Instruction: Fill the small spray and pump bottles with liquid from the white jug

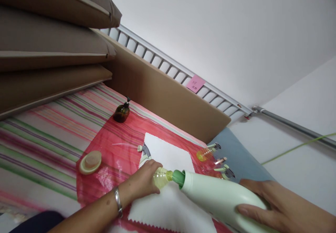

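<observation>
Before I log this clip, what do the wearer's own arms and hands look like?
The left grip is a bare hand, no glove or sleeve showing, with a shiny silver bracelet around its wrist. The right grip is bare too, with no jewellery in view.

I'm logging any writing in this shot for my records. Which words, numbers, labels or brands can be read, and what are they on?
"311", probably: top line, handwritten on the pink sticky note on the white radiator.
Second handwritten line on that note: too small and blurred to read.
No other readable text.
</observation>
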`<state>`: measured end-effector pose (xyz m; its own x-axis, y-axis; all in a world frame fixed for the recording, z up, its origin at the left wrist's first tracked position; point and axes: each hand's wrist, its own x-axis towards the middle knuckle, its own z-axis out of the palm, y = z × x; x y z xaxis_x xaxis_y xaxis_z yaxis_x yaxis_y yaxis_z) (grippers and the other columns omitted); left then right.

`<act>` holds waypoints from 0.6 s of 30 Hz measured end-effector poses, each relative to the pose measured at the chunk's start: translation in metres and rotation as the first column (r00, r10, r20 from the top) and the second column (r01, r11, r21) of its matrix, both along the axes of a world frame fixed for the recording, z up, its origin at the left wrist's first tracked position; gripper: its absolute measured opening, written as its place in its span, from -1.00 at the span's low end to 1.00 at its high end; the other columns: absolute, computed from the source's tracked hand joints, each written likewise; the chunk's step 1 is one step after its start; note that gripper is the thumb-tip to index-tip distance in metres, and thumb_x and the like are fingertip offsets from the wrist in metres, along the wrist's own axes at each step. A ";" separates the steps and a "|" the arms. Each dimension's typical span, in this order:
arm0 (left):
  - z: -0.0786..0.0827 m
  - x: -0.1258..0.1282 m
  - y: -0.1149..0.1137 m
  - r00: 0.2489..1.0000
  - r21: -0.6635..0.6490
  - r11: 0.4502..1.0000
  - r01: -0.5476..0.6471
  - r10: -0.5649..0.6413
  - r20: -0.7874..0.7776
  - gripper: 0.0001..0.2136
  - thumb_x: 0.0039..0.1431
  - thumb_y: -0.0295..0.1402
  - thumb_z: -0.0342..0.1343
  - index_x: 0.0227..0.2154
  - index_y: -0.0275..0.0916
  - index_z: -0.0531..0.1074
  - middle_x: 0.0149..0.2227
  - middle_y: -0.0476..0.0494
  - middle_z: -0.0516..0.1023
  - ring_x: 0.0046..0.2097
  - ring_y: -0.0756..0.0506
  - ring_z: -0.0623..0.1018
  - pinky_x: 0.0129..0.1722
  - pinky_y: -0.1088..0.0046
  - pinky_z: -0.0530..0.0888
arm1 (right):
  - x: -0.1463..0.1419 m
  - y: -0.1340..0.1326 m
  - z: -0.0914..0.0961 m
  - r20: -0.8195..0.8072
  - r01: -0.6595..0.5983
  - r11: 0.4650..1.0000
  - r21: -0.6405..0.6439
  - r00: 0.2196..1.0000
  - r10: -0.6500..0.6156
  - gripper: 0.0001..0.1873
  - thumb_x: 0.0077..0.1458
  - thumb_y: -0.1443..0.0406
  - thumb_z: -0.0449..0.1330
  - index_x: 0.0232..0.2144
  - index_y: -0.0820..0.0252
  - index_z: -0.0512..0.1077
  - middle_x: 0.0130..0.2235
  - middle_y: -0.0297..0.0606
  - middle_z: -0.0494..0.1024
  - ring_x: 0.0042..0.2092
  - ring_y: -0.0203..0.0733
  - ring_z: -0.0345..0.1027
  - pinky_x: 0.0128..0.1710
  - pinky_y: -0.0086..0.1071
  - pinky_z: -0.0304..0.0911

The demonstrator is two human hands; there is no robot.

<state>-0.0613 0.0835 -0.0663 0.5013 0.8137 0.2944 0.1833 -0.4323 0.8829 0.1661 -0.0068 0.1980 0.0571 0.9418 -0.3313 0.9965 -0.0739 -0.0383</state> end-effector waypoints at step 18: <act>-0.002 0.001 0.000 1.000 0.022 1.000 -0.020 0.020 -0.012 -0.29 -0.39 -0.41 0.43 -0.04 -0.18 0.33 -0.05 -0.17 0.40 0.01 -0.22 0.37 0.05 0.23 0.31 | 0.007 0.002 -0.001 0.013 0.009 0.990 -0.137 1.000 -0.008 -0.77 -0.05 0.03 0.18 -0.30 -0.14 0.48 -0.26 -0.40 0.57 -0.24 -0.04 0.41 -0.26 -0.35 0.32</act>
<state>-0.0602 0.0836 -0.0681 0.4888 0.8169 0.3063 0.2029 -0.4479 0.8708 0.1736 -0.0052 0.1970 0.0699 0.8868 -0.4568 0.9962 -0.0861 -0.0145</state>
